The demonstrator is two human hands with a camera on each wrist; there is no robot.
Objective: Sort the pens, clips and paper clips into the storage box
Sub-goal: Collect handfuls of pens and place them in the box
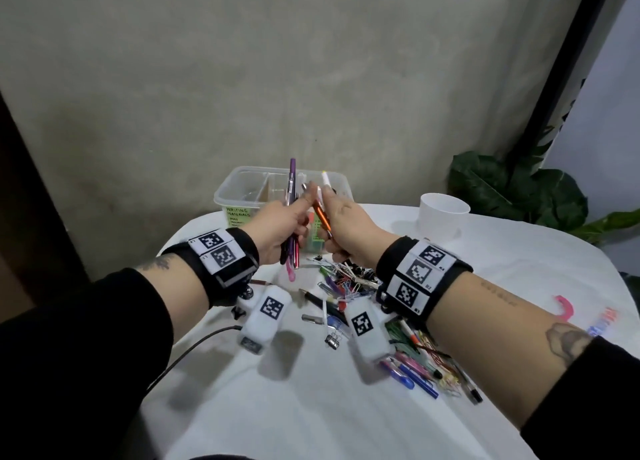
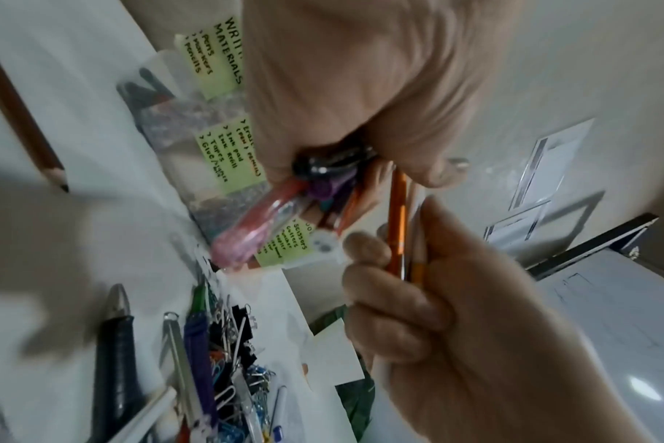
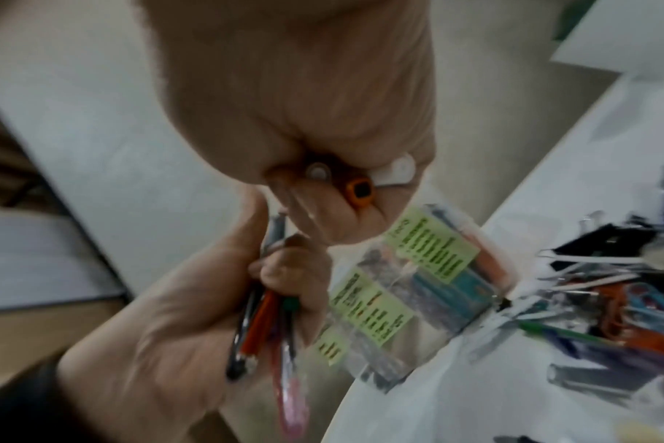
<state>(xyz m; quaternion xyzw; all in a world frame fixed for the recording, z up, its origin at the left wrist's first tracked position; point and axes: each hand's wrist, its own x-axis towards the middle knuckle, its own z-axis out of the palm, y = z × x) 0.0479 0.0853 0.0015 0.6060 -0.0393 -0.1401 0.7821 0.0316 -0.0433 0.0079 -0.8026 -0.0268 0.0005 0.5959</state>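
Observation:
My left hand point(image 1: 277, 224) grips a bundle of pens point(image 1: 292, 217), purple, pink and dark ones, upright in front of the storage box point(image 1: 242, 186). My right hand point(image 1: 346, 227) grips an orange pen point(image 1: 322, 219) and a white pen point(image 1: 325, 180) right beside it, the two hands almost touching. In the left wrist view the pink pen point(image 2: 258, 224) sticks out below my left hand point(image 2: 342, 90), with the orange pen point(image 2: 396, 221) beside it. The right wrist view shows the butt of the orange pen point(image 3: 357, 191) in my right hand point(image 3: 304, 90). The clear box point(image 3: 417, 284) carries green labels.
A heap of binder clips, paper clips and pens point(image 1: 346, 281) lies on the white table under my hands. More pens point(image 1: 415, 373) lie front right. A white cup point(image 1: 443, 210) stands back right before a plant point(image 1: 519, 189). A pencil point(image 2: 23, 120) lies left, a cable point(image 1: 194, 349) front left.

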